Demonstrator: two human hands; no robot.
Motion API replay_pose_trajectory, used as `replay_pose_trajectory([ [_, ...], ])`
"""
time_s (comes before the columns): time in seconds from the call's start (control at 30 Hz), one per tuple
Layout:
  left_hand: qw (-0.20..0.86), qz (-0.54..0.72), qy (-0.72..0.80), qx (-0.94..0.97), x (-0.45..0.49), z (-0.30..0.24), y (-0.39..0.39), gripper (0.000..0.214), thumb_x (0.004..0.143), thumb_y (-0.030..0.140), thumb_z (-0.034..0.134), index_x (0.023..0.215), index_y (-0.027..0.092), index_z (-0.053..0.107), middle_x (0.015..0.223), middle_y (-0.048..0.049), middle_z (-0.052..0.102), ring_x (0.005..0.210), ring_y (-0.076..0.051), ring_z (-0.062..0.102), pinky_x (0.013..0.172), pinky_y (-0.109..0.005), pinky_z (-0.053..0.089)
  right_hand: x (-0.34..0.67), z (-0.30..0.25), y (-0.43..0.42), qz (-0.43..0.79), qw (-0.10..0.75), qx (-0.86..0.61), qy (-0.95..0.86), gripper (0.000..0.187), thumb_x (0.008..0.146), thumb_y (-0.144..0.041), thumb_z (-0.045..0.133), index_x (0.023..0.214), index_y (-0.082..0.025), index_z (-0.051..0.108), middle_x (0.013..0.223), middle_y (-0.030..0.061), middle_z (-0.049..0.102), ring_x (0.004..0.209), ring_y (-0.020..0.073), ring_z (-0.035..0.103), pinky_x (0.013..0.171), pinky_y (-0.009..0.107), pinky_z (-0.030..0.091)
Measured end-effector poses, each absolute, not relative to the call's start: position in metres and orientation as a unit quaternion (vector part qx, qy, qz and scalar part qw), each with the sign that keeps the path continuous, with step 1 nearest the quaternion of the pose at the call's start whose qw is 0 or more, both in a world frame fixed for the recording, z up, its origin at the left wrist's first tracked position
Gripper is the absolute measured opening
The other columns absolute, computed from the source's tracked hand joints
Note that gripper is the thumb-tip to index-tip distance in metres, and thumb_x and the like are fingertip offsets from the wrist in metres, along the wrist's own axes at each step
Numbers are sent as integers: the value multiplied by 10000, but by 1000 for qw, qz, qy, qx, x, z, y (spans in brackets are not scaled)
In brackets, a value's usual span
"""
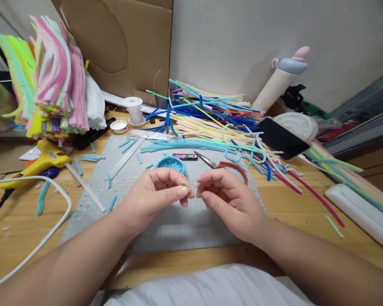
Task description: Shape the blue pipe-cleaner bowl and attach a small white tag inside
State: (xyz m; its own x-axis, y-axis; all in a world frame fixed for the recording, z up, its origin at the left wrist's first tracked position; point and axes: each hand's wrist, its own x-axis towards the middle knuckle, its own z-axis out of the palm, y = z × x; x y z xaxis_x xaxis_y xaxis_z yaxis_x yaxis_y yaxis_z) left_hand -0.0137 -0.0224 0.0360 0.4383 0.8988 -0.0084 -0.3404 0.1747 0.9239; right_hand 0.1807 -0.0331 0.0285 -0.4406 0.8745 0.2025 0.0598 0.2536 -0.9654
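My left hand [153, 193] and my right hand [226, 195] meet over the grey cutting mat [166, 229], fingertips nearly touching. Each hand is closed in a pinch; between the thumb and forefinger of the left sits something tiny that I cannot make out. Just behind the left hand lies a small round blue piece made of coiled pipe cleaner [170, 163]. Scissors with red handles [223, 165] lie behind the right hand, next to a black marker-like stick [185, 157].
A heap of coloured pipe cleaners [210, 114] fills the back right, with a black phone [282, 138] on it. A yellow glue gun [41, 163] and a white cable [51, 221] lie left. Stacked fuzzy stems [47, 76], a thread spool [133, 108] and a white case [360, 210] stand around.
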Motion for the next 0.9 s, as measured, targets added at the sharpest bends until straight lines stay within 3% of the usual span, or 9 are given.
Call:
replay_pose_trajectory([
  [0.13, 757, 415, 300, 405, -6, 33, -25, 124, 724, 226, 742, 687, 135, 666, 674, -11, 670, 591, -96, 570, 617, -222, 444, 186, 27, -30, 289, 406, -338, -798, 222, 865, -132, 584, 1052, -237, 527, 810, 7, 581, 657, 111, 548, 563, 227, 454],
  [0.27, 814, 386, 302, 312, -1, 30, -28, 137, 700, 218, 756, 686, 117, 663, 671, -20, 682, 567, -76, 582, 585, -177, 445, 191, 27, -24, 85, 402, -274, -870, 161, 866, -91, 574, 977, -207, 584, 777, 23, 643, 677, 121, 592, 602, 234, 471],
  [0.47, 855, 359, 291, 237, 0, 27, -29, 110, 697, 180, 751, 701, 103, 672, 659, -16, 678, 540, -62, 599, 576, -152, 469, 193, 29, -23, -45, 414, -240, -877, 114, 882, -122, 576, 956, -167, 651, 731, 39, 676, 663, 129, 633, 595, 234, 489],
  [0.67, 849, 356, 293, 260, 1, 28, -29, 122, 694, 194, 753, 689, 101, 674, 658, -20, 672, 544, -68, 583, 578, -169, 473, 192, 27, -22, -19, 403, -258, -878, 151, 852, -74, 563, 950, -156, 643, 822, 66, 693, 718, 150, 640, 639, 258, 490],
  [0.9, 739, 351, 343, 462, -5, 34, -28, 156, 721, 255, 726, 678, 134, 638, 650, -7, 640, 584, -95, 547, 575, -201, 434, 186, 42, -31, 301, 363, -344, -812, 153, 859, -113, 520, 740, -168, 598, 638, 2, 593, 594, 108, 549, 555, 220, 427],
])
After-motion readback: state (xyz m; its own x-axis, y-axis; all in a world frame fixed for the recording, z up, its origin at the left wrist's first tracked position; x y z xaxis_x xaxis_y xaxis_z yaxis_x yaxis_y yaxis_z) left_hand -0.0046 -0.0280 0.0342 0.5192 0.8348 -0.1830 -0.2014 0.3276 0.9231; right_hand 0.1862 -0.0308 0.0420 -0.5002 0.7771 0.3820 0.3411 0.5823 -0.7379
